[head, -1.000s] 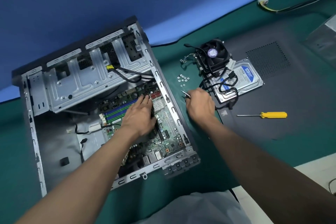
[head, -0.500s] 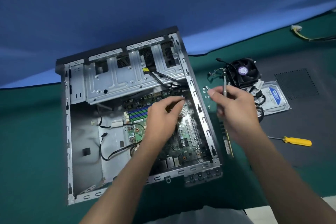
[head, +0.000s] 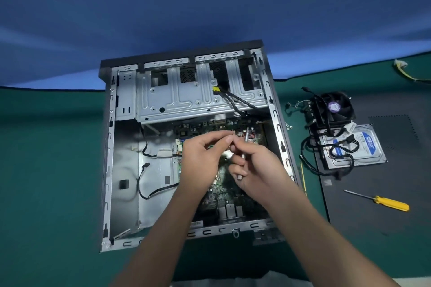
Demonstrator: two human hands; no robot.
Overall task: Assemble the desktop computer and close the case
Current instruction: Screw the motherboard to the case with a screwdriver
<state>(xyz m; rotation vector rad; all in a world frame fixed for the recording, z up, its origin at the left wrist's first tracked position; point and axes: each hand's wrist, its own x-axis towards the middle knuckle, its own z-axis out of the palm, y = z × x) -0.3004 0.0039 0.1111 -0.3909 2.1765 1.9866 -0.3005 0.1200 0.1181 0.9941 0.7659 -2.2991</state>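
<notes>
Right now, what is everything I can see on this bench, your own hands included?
computer case: one, grey and black, open, centre
motherboard: one, green, inside the case
drive cage: one, silver, far end of the case
side panel: one, dark grey, flat at right
cooler fan: one, black, on the side panel
hard drive: one, silver, blue label, by the fan
screws: a few, silver, between case and fan
screwdriver: one, yellow handle, on the side panel
cable bundle: one, yellow, far right
mat: one, green, under everything
silver tool: one, in the right hand
left hand: fingertips together by the tool
right hand: grips the tool
</notes>
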